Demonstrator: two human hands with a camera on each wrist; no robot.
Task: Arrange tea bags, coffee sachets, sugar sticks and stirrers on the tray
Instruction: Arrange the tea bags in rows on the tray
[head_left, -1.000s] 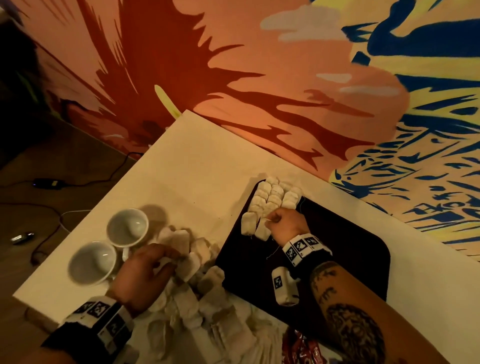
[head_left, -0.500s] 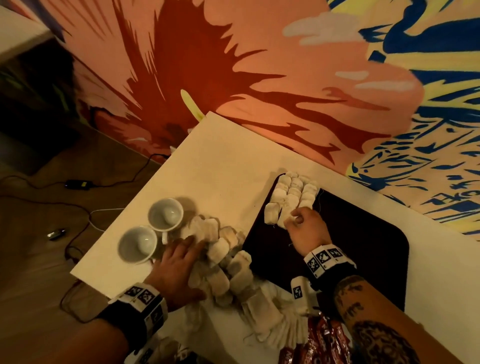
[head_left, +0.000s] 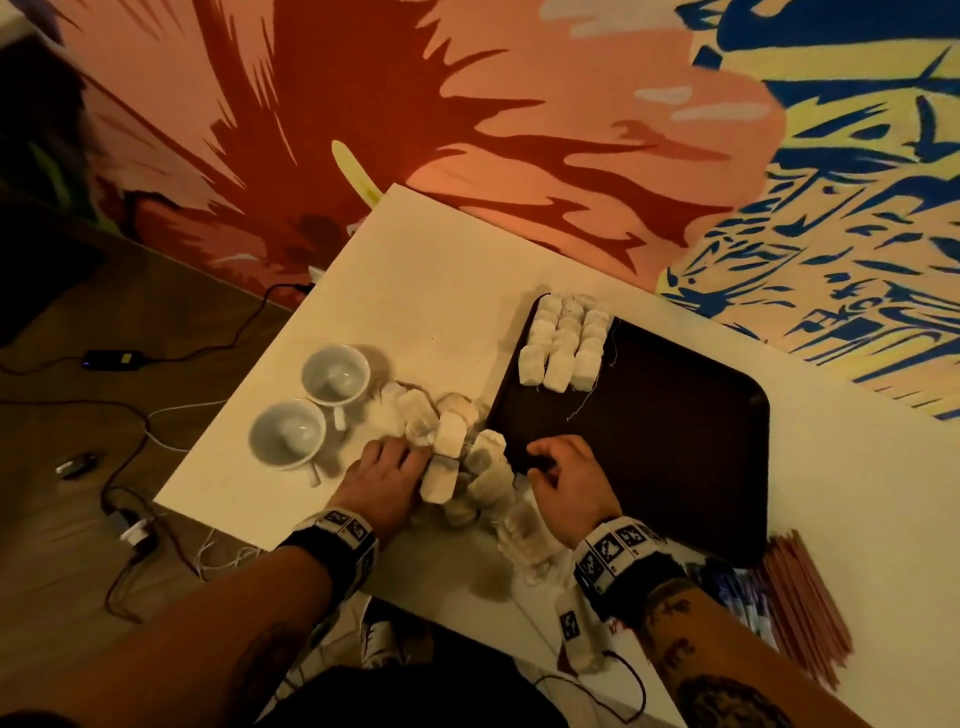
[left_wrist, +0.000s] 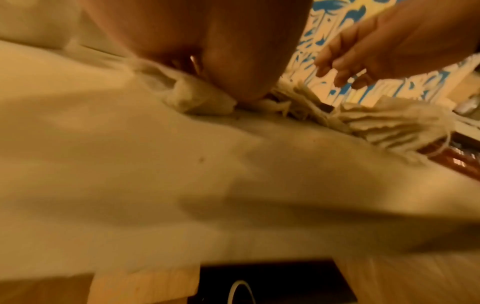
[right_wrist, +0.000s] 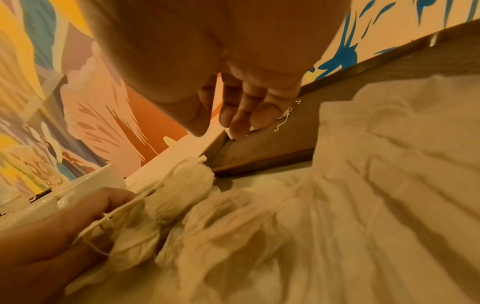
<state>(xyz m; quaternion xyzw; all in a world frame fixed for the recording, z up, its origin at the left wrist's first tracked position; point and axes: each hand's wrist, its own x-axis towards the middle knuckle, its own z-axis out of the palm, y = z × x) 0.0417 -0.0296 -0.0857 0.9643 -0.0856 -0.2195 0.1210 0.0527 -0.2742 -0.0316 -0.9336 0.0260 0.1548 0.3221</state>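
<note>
Left hand (head_left: 387, 475) grips tea bags (head_left: 457, 457) at the loose pile, centre frame, right hand (head_left: 569, 480) hovers empty and slack-fingered over the tray (head_left: 675, 441): trailing strings risk snagging and dragging neighbouring bags.

A dark brown rectangular tray with rounded corners (head_left: 675, 441) lies flat on the table. Three neat rows of pale paper tea bags (head_left: 563, 345) fill its far left corner. A loose heap of the same tea bags (head_left: 467, 467) lies just off its left edge. Reddish-brown thin stirrers (head_left: 805, 597) lie bundled beside its near right corner.
</note>
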